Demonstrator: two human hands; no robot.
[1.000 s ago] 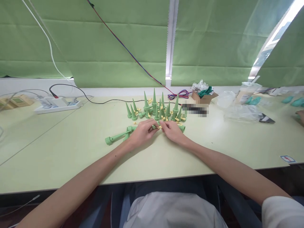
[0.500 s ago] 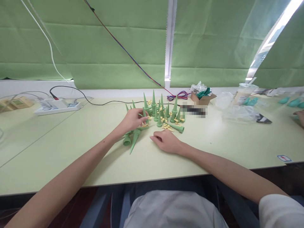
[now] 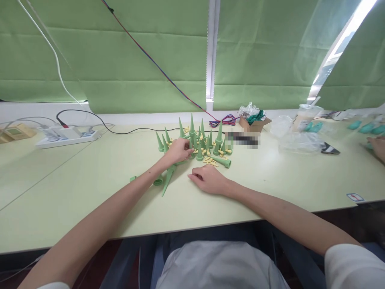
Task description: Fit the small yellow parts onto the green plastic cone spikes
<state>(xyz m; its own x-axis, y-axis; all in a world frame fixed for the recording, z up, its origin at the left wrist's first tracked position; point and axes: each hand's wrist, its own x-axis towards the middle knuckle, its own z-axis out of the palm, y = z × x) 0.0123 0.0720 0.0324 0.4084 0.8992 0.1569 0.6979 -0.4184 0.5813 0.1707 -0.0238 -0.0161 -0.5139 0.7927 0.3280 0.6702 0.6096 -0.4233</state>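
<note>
My left hand is among upright green plastic spikes, its thumb and fingers closed round one green spike whose tip shows beside the fingertips. My right hand rests on the table just in front of the group, fingers loosely curled, with nothing visible in it. Small yellow valve-like pieces lie between the spikes and in front of them. One green spike lies on its side to the right. Near my left forearm, another spike lies with its point towards me, next to an open-ended green spike.
A power strip with plugs and cables is at the left. At the back stand a small cardboard box and coiled wires. Farther right are a plastic cup, clear bags and another person's hand.
My left hand has moved right, deeper into the group, with the green spike at its fingertips. Upright spikes behind it on the left now show more. My right hand stays in place.
</note>
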